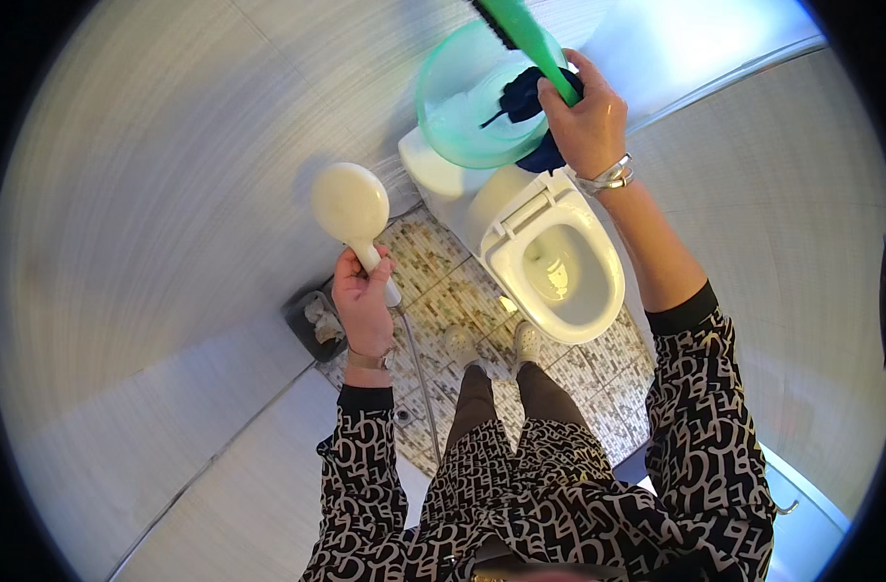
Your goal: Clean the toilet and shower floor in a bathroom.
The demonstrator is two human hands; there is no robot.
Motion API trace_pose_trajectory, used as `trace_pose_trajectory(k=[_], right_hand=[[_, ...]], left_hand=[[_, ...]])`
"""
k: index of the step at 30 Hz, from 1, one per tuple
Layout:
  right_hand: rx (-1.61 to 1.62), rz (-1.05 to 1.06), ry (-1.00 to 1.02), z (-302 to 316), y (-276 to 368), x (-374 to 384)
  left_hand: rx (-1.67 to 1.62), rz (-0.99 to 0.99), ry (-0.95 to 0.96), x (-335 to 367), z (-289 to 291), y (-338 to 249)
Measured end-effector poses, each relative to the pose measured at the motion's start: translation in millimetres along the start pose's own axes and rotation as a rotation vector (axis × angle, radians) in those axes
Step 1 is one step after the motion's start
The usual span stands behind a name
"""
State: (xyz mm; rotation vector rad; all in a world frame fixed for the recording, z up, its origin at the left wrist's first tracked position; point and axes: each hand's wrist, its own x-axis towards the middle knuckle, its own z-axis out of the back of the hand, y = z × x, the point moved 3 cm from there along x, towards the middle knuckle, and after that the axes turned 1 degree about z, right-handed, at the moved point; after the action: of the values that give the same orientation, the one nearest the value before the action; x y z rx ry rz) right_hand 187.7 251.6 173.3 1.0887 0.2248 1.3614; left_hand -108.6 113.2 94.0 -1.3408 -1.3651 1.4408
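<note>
Pale walls (pixel 171 194) curve around a mottled tile floor (pixel 428 257), where the white toilet (pixel 613 281) stands with its lid up and its bowl uncovered. Over the toilet's tank sits a see-through green basin (pixel 435 102). A dark bin (pixel 295 318) stands by the wall at the left, crumpled paper (pixel 324 320) inside it.

The left hand (pixel 363 306) has its fingers closed round the handle of a white shower head (pixel 350 202), held well apart from the basin; a hose (pixel 422 378) runs down near it. The right hand (pixel 590 126), at the basin's right edge, grips the handle of a green brush (pixel 530 41) between thumb and fingers, the dark bristles pointing up and away. Dark blue cloth (pixel 523 95) lies by those fingers, partly over the basin and partly below its rim (whether it is gripped too, I cannot tell). A silvery watch (pixel 613 175) circles the right wrist.
</note>
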Motion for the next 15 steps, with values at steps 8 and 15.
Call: trace_pose_trajectory(k=[8, 15], right_hand=[[-0.257, 0.644, 0.085, -23, 75, -22], [-0.444, 0.981, 0.198, -28, 75, -34]], left_hand=[[-0.061, -0.050, -0.004, -3, 10, -1], [-0.125, -0.048, -0.003, -7, 20, 3]])
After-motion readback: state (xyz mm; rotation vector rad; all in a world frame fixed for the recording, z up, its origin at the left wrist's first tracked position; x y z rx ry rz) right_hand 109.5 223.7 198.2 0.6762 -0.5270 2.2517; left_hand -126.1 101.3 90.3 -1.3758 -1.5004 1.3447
